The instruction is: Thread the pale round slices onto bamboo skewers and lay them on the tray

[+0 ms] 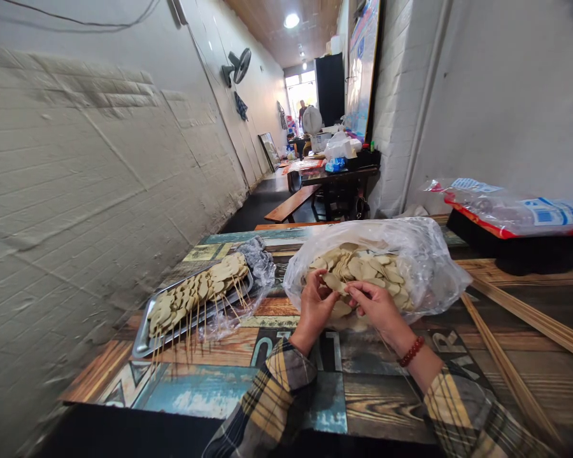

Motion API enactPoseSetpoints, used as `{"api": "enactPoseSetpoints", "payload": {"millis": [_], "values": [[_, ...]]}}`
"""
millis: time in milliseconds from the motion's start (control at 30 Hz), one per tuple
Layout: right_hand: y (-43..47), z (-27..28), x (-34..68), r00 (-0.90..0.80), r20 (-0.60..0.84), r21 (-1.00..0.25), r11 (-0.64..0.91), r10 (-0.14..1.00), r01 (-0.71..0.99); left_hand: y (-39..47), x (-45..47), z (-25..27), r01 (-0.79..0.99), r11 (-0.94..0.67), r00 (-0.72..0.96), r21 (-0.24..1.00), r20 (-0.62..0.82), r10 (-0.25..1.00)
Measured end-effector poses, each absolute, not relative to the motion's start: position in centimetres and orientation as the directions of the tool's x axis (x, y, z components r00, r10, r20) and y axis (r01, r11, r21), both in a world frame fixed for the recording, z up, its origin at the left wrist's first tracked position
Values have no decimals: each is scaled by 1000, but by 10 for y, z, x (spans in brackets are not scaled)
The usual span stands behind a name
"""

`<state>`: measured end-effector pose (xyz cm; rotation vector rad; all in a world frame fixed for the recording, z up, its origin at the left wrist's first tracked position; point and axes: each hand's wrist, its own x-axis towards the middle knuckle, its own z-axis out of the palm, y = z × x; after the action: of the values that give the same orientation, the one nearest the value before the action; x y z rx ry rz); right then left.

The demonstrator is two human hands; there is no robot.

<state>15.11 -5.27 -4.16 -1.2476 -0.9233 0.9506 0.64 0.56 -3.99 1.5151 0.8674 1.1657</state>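
Note:
My left hand (314,306) pinches a flat, pale beige slice (333,282) over an open clear plastic bag (443,270). Close beside it, my right hand (376,306) is closed at the slice's edge, with a thin wooden skewer (388,345) running down from under the palm. The skewer's tip is hidden by the fingers. Many similar loose slices (379,266) fill the bag. To the left, a metal tray (141,336) bears rows of skewered slices (195,296), their sticks poking out over the near edge.
Two bundles of bare skewers (501,356) lie on the patterned wooden table (191,388) at right. Behind them stands a black container (482,242) with a red-edged plastic package (544,213) on top. Crumpled clear plastic (258,261) touches the tray. A brick wall borders the left.

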Motion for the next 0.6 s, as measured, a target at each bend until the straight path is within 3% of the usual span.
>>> {"api": "enactPoseSetpoints", "payload": {"millis": [333,467,600], "values": [[-56,-34,162,407,102,-990,133,908,-48,9,3,-40,107,-219,260,970,186,948],[-57,-29,164,331,151,-987,161,931,-3,9,-1,-31,122,-290,269,949,250,930],[-59,-23,165,224,204,-979,205,953,17,5,-3,-17,97,-377,413,921,308,857]]}}
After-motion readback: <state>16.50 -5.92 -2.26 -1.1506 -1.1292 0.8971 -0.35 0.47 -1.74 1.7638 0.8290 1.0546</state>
